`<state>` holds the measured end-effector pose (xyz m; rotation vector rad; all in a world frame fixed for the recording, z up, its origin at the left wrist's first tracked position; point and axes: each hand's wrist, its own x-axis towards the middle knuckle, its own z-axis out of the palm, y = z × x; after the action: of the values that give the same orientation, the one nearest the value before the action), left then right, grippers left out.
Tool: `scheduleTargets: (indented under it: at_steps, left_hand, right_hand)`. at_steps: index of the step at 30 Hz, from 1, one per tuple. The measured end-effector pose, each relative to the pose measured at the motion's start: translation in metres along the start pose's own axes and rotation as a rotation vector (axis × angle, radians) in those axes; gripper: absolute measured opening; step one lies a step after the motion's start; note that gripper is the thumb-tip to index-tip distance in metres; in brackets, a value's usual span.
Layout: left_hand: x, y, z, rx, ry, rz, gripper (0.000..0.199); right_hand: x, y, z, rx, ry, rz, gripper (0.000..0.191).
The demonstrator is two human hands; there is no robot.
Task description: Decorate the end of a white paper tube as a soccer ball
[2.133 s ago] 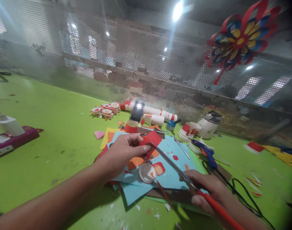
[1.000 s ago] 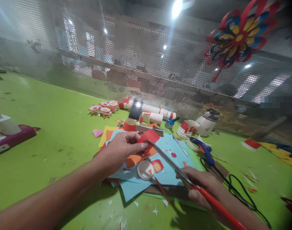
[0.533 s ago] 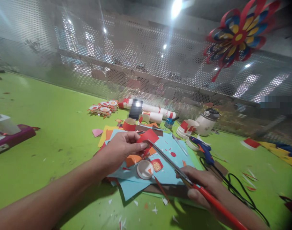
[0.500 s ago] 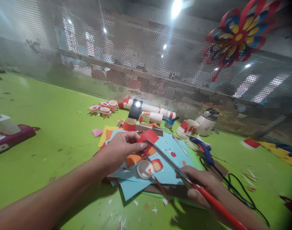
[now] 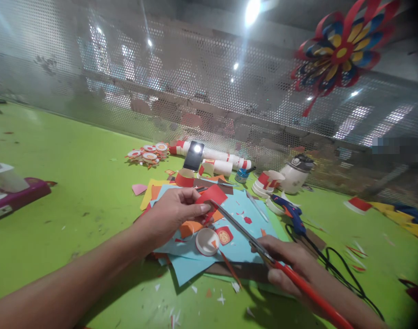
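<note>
My left hand (image 5: 179, 211) pinches a piece of red paper (image 5: 216, 196) between thumb and fingers, over a stack of coloured paper. Long scissors with red handles (image 5: 303, 284) are gripped by my right hand (image 5: 286, 260); their blades point up and left, and the tips meet the red paper beside my left thumb. Under the hands lies light blue paper (image 5: 191, 269). On it rest a round white disc with a red rim (image 5: 207, 242), a red piece with a gold pattern (image 5: 224, 236) and orange paper (image 5: 190, 229).
Behind the stack are a phone (image 5: 194, 156), white and red paper tubes (image 5: 222, 167) and a blue glue bottle (image 5: 242, 176). A blue glue gun (image 5: 294, 215) with a black cord lies right. A purple power strip (image 5: 34, 194) is left. Perforated metal (image 5: 119, 87) rises behind.
</note>
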<state>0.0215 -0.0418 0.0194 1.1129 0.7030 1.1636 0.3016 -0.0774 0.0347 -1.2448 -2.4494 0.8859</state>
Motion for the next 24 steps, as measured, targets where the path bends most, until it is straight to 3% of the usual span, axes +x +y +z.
scheduleTargets:
  at_steps: [9, 15, 24]
  left_hand:
    - [0.001, 0.000, 0.001, -0.008, 0.012, 0.002, 0.021]
    - [0.000, -0.003, 0.005, -0.054, 0.099, 0.034, 0.021]
    - [-0.005, -0.003, 0.016, -0.134, 0.196, 0.088, 0.018]
  right_hand:
    - [-0.001, -0.002, 0.000, 0.002, 0.001, 0.026, 0.052]
    - [0.001, -0.001, 0.006, 0.018, 0.002, 0.035, 0.056]
    - [0.013, -0.013, 0.024, 0.155, 0.113, -0.100, 0.050]
